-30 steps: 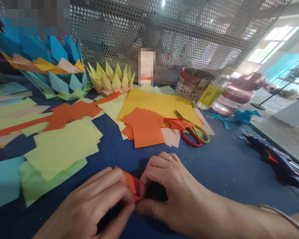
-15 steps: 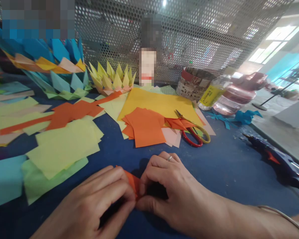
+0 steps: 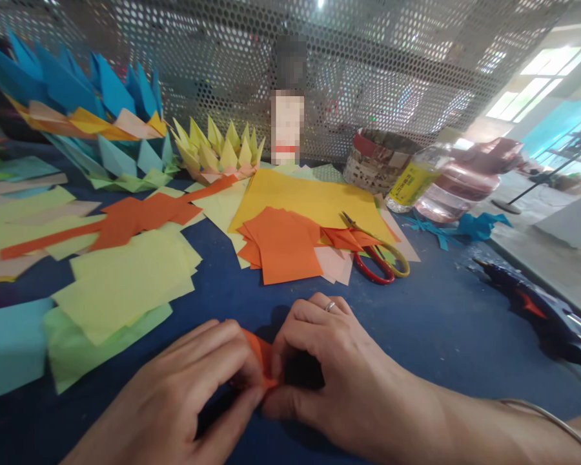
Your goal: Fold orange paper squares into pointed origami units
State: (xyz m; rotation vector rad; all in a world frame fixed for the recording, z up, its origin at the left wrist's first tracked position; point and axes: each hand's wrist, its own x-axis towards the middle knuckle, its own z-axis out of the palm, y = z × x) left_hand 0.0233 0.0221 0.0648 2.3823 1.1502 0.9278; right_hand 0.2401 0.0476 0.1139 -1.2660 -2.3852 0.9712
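Between my two hands is a small folded piece of orange paper (image 3: 260, 352), partly covered by my fingers. My left hand (image 3: 198, 387) pinches its left side, thumb against fingers. The right side is pinched by my right hand (image 3: 314, 361), which wears a ring. Both hands rest low over the blue tabletop (image 3: 416, 336). Just beyond them lies a stack of orange paper squares (image 3: 290, 248). Scissors with red and yellow handles (image 3: 380, 261) sit beside that stack, by some folded orange pieces (image 3: 346, 239).
Pale green sheets (image 3: 130, 278) and a light blue sheet (image 3: 12, 349) lie left. Behind stand a yellow pointed paper ring (image 3: 220, 152) and a tiered blue one (image 3: 101, 97). A glue gun (image 3: 537, 310), a pink bottle (image 3: 459, 187) and a newspaper-covered pot (image 3: 380, 161) are right.
Both hands keep their pinch on the orange paper. My left thumb and fingers have shifted very slightly, and a bit more of the paper's lower edge shows. The view has tilted a little.
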